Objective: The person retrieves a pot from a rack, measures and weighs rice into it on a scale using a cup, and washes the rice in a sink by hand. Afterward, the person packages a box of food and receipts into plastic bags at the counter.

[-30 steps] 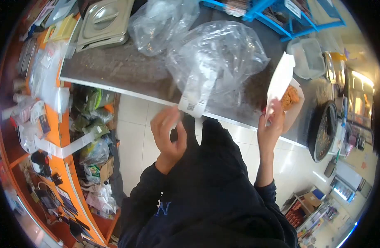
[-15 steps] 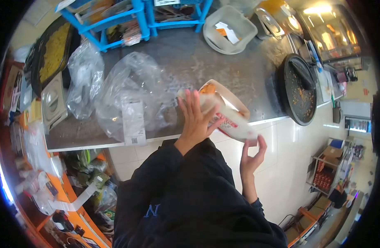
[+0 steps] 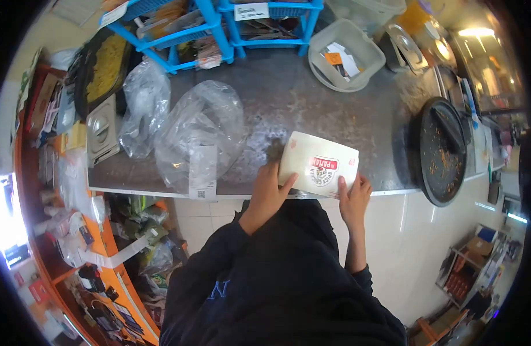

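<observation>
Head view: we have the printed white box (image 3: pixel 318 167) between both hands at the near edge of the counter (image 3: pixel 334 112). Its lid lies closed; we cannot tell whether its base rests on the metal or is held just above. Our left hand (image 3: pixel 266 193) is half closed around the left side, thumb on top, most fingers hidden. Our right hand (image 3: pixel 353 203) is partly curled on the near right corner, thumb against the card.

We judge that a slackened grip could let the box tip over the edge, since it sits so near. The lid could spring up if it is not tucked, and squeezing hard could crease the card.

Leftward, a clear plastic bag (image 3: pixel 222 112) lies with a printed slip (image 3: pixel 202 167) reaching the counter's edge; a passing sleeve could drag it down. Well to the right, a dark mortar (image 3: pixel 434 176) stands by the edge, where a knock could spill its crumbs.
</observation>
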Demonstrator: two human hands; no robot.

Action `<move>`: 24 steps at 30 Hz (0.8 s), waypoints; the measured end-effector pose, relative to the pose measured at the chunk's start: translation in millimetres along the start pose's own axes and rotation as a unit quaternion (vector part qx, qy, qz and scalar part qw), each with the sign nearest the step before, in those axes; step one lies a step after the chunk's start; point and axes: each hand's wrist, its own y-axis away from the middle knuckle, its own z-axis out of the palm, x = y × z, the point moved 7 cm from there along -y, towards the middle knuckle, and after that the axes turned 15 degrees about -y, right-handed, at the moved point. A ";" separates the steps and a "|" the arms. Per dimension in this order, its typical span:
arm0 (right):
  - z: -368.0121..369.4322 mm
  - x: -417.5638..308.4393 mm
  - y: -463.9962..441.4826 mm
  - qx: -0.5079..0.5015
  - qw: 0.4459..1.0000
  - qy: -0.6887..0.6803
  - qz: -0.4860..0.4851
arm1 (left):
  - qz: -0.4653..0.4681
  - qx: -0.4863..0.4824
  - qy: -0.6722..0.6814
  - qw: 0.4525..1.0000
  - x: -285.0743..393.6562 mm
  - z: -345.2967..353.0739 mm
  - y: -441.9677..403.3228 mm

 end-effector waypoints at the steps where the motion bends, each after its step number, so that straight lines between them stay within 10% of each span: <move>1: 4.8 1.8 -7.4 -0.044 0.998 -0.030 0.030 | 0.003 0.013 -0.003 1.000 -2.7 -2.5 6.2; 8: 6.6 0.3 -7.9 0.010 0.954 -0.300 -0.021 | 0.001 0.034 0.082 0.996 7.5 -9.1 14.5; 13: 12.3 6.1 -16.4 -0.160 0.938 -0.274 0.139 | -0.040 -0.035 0.078 0.996 1.2 -6.2 8.8; 19: -12.1 -17.3 4.2 0.040 0.927 -0.369 -0.059 | 0.031 0.092 0.177 0.979 16.3 -27.6 21.9; 24: -2.2 -3.0 -1.6 0.010 0.919 -0.394 0.014 | -0.015 0.029 0.079 0.996 15.2 -20.0 12.1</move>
